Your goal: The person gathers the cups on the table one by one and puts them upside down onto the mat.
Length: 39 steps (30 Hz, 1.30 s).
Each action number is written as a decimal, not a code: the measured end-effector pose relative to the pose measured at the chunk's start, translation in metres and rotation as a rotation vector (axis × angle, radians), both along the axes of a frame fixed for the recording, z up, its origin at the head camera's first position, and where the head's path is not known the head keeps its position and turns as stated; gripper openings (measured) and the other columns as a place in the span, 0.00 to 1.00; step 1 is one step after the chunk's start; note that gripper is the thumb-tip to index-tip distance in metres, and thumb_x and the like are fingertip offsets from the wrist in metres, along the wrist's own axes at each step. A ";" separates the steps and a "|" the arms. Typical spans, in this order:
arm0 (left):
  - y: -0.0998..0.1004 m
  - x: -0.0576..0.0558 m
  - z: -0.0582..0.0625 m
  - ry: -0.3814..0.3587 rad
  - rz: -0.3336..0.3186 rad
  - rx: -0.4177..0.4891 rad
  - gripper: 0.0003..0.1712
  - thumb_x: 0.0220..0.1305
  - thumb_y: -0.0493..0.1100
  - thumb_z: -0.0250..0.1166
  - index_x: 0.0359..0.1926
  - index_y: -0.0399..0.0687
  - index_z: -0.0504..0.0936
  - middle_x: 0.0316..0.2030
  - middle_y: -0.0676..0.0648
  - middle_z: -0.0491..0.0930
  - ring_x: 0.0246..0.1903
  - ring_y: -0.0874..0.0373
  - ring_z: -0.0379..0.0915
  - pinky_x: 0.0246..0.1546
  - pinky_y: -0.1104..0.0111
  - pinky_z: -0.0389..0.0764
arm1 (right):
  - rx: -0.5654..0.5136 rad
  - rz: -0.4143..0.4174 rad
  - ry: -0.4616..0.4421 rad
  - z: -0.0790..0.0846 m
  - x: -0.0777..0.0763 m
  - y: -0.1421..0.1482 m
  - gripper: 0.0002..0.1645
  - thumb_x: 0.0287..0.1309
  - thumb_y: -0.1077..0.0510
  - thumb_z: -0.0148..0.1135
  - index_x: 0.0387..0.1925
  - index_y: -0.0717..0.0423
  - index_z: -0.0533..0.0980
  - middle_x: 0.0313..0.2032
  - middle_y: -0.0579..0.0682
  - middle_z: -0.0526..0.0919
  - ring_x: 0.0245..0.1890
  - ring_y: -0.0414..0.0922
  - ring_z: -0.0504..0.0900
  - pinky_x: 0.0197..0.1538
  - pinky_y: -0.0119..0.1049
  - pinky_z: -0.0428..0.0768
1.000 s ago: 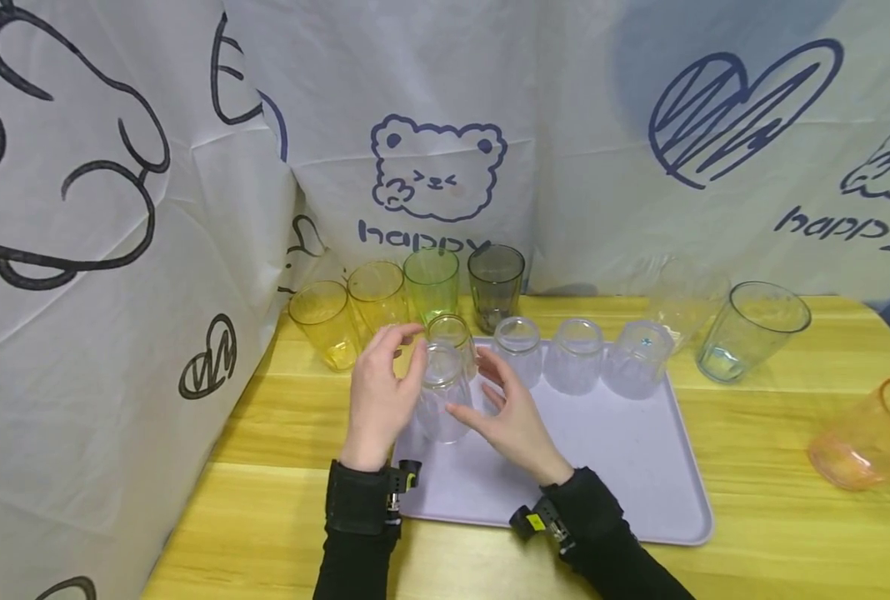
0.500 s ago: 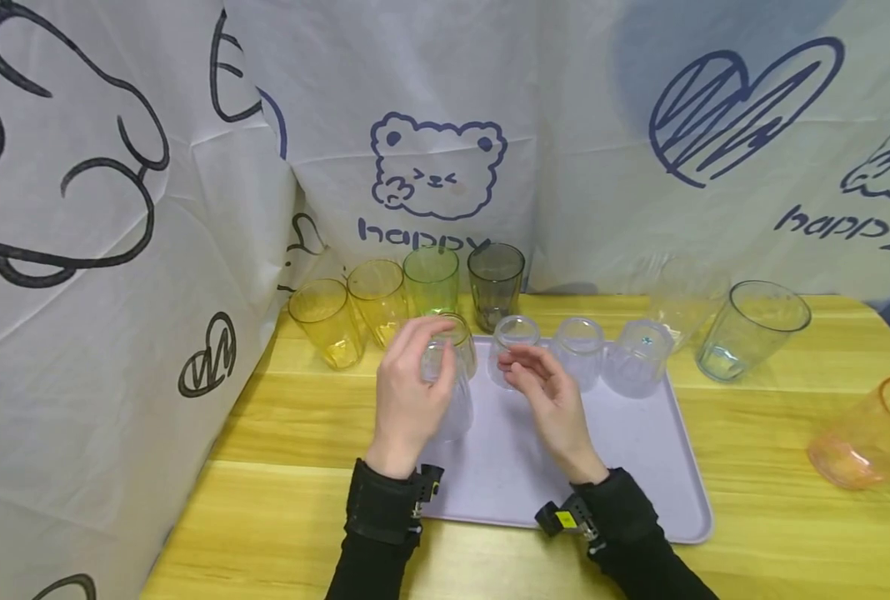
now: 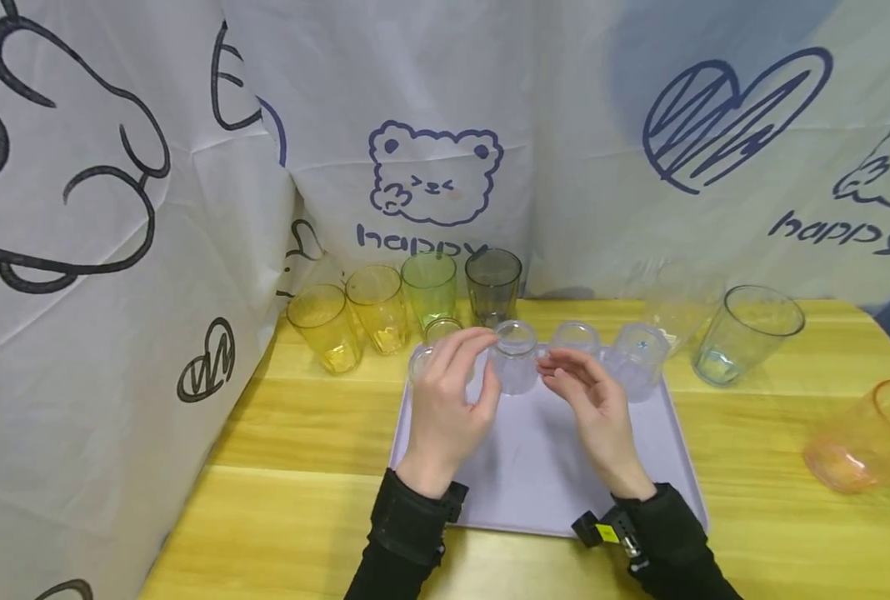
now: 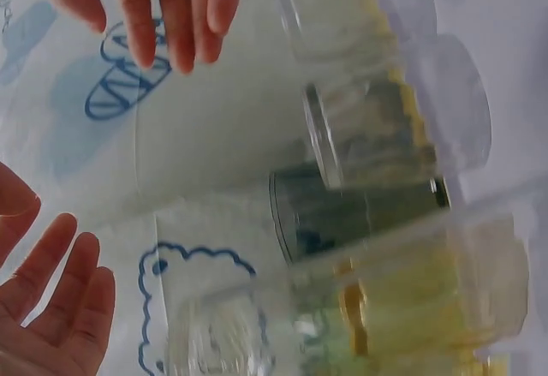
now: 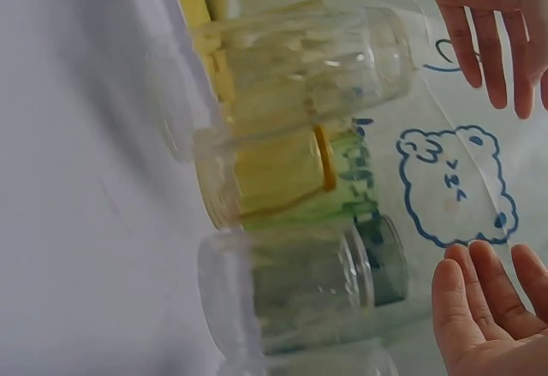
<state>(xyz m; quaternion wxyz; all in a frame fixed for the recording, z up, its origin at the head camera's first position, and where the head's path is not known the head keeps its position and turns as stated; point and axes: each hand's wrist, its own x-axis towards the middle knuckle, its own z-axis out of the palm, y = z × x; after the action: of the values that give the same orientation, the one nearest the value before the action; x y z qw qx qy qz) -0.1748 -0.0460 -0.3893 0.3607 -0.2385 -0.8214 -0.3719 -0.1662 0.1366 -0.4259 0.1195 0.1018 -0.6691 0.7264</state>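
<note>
Both hands hover over the lilac tray [image 3: 535,475] with relaxed fingers and nothing between them. My left hand [image 3: 448,408] is in front of a clear glass [image 5: 291,76] on the tray's left side, mostly hidden by it in the head view. Behind that glass stands another with an amber-brown rim [image 3: 442,329]. A clear upside-down glass [image 3: 515,362] stands between and beyond the two hands; whether the fingertips touch it cannot be told. To its right my right hand [image 3: 598,417] is held near two more upside-down clear glasses, one [image 3: 576,337] partly covered, the other [image 3: 636,362] at the tray's corner.
Behind the tray stand two yellow glasses [image 3: 325,329], a green glass [image 3: 430,287] and a dark grey glass [image 3: 493,287]. At right are a faint clear glass [image 3: 681,304], a bluish glass [image 3: 745,333] and an orange glass [image 3: 861,437]. A printed curtain [image 3: 587,167] borders the wooden table [image 3: 280,517].
Both hands have shifted right, away from the left clear glass they surrounded a second ago. The right hand moved off first, then the left followed. The glasses look unmoved.
</note>
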 end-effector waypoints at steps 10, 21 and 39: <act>0.018 0.011 -0.009 -0.002 -0.069 -0.038 0.16 0.61 0.34 0.63 0.50 0.43 0.83 0.50 0.45 0.84 0.53 0.52 0.81 0.58 0.65 0.82 | 0.034 -0.039 0.066 0.002 0.016 0.028 0.17 0.71 0.67 0.53 0.57 0.75 0.71 0.48 0.45 0.84 0.51 0.35 0.84 0.56 0.27 0.83; 0.031 0.010 -0.017 -0.011 -0.087 -0.093 0.17 0.61 0.35 0.63 0.52 0.44 0.82 0.51 0.46 0.83 0.53 0.53 0.81 0.57 0.66 0.82 | 0.034 -0.117 0.102 0.005 0.024 0.064 0.16 0.69 0.71 0.53 0.54 0.79 0.71 0.47 0.46 0.86 0.49 0.37 0.85 0.53 0.25 0.83; 0.066 0.002 -0.016 -0.080 -0.148 -0.266 0.23 0.62 0.38 0.64 0.60 0.47 0.78 0.58 0.47 0.79 0.58 0.52 0.77 0.59 0.63 0.80 | 0.116 -0.476 0.435 -0.004 0.043 0.164 0.19 0.63 0.76 0.49 0.55 0.80 0.72 0.51 0.50 0.84 0.56 0.42 0.81 0.63 0.27 0.77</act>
<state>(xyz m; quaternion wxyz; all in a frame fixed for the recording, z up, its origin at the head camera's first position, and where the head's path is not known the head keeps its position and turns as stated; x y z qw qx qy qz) -0.1732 0.0201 -0.4050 0.2645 -0.3291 -0.8573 -0.2945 -0.1232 0.3003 -0.4299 0.4200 0.1017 -0.6732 0.6000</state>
